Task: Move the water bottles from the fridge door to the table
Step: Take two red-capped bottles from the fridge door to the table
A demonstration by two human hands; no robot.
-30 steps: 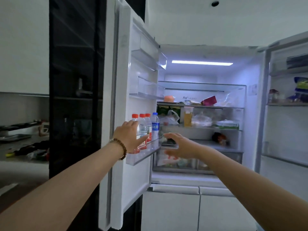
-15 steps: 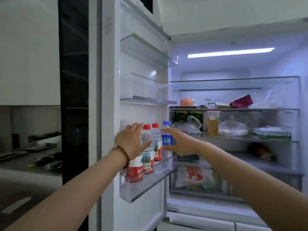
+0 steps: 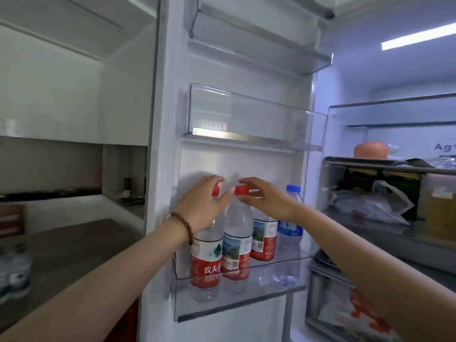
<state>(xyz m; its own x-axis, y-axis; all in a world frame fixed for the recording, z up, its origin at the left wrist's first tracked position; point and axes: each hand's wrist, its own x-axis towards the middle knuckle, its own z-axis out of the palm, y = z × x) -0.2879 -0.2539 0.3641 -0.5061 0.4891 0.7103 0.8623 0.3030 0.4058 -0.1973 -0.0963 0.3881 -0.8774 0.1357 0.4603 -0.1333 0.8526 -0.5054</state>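
Three red-capped water bottles and a blue-capped one (image 3: 290, 225) stand in a row on the lower clear door shelf (image 3: 234, 299) of the open fridge. My left hand (image 3: 202, 206) wraps around the neck of the leftmost bottle (image 3: 206, 253), its red cap showing between my fingers. My right hand (image 3: 269, 201) pinches the red cap of the second bottle (image 3: 237, 243). The third red-labelled bottle (image 3: 264, 240) stands behind my right hand, which hides its top. All the bottles rest upright on the shelf.
A dark counter (image 3: 74, 243) lies to the left of the door, with a couple of bottles (image 3: 14, 272) at its near left edge. Two clear door shelves (image 3: 246, 119) hang above. The fridge interior (image 3: 382, 206) on the right holds bags and food.
The view has closed in on the door shelf. My left hand rose from the first bottle's body to its neck, and my right hand shifted from the blue bottle to the second bottle's cap.
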